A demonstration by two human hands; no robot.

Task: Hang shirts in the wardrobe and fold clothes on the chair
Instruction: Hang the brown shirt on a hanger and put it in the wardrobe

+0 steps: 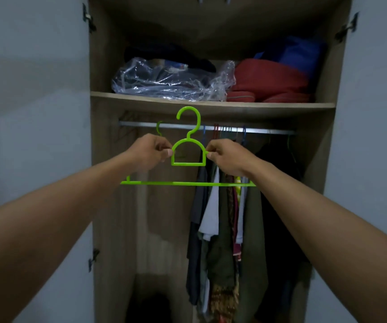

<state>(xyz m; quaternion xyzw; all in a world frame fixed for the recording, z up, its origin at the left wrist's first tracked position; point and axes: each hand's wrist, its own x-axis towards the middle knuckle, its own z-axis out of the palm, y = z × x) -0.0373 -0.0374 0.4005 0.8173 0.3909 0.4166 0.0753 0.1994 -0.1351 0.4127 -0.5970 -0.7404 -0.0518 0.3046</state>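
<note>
While both hands pinch the green hanger [188, 163] by its inner arch, it hangs upright before the open wardrobe [103, 183]. The left hand [150, 151] grips at the arch's 9 o'clock and the right hand [227, 157] at 3 o'clock, fingers curled on the plastic. At 12 o'clock its hook crosses the rail [257, 131] in view, up to the shelf [211, 104] edge. Hanging clothes [222, 229] crowd the rail at 5 o'clock. A plastic bag [169, 78] and red bundle [269, 80] sit on the shelf.
</note>
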